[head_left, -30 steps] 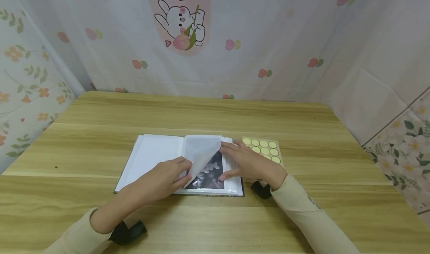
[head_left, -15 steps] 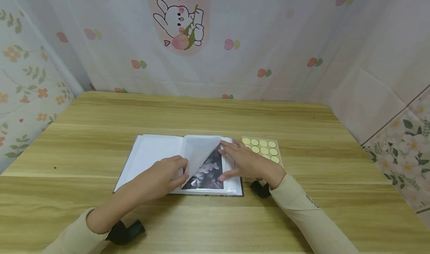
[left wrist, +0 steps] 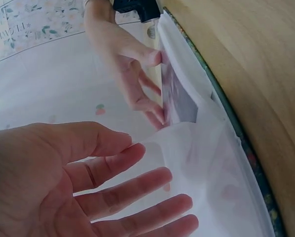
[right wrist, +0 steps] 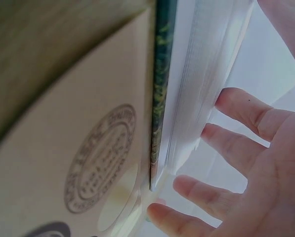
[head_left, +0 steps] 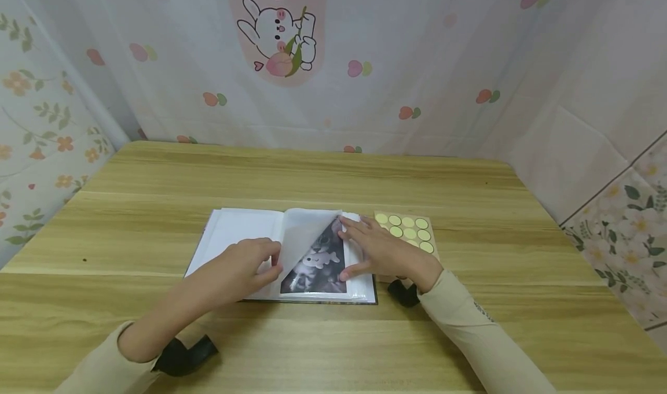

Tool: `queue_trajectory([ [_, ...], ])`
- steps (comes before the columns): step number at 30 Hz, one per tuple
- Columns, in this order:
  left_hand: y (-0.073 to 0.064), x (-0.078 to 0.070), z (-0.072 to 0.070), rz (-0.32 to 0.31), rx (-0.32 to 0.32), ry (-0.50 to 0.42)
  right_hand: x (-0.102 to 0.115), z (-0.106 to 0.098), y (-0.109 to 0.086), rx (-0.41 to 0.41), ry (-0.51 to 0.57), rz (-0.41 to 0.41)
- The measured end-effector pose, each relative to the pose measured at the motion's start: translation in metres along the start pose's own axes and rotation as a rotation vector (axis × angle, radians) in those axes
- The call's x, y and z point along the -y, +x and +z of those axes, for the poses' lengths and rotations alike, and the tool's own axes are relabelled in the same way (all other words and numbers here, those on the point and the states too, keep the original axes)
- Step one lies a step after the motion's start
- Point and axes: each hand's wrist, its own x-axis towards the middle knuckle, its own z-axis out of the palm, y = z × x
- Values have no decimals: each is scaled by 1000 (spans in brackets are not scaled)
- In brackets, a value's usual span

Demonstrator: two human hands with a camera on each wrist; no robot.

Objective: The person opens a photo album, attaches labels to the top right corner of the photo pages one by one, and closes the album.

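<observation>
Wooden table [head_left: 469, 301], left hand [head_left: 242, 269] pinching film [head_left: 302, 235], half-hiding photo [head_left: 318, 267], right hand [head_left: 383, 252] spread

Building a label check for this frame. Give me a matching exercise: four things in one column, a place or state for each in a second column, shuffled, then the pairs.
Things
1. film sheet
2. photo
3. sticker sheet
4. right hand

Places or states
A. lies on the table, right of the album
B. rests flat on the right page
C. peeled up and folded leftward by the left hand
D. partly uncovered on the right page

Pairs: 1-C, 2-D, 3-A, 4-B
</observation>
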Motion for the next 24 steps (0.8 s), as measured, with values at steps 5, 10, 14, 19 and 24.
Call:
queue_trajectory([
  [5,-1,-1,-3,-12,13,13,0,0,-1,4,12,4],
  [10,-2,-1,-5,-31,19,34,1,0,-1,4,14,8],
  [14,-3,-1,-7,-41,22,55,1,0,-1,4,13,9],
  [19,-3,0,-9,-53,34,76,0,0,-1,-3,5,-1],
  [24,-4,1,-10,-49,34,80,1,-1,-1,-3,10,-4],
])
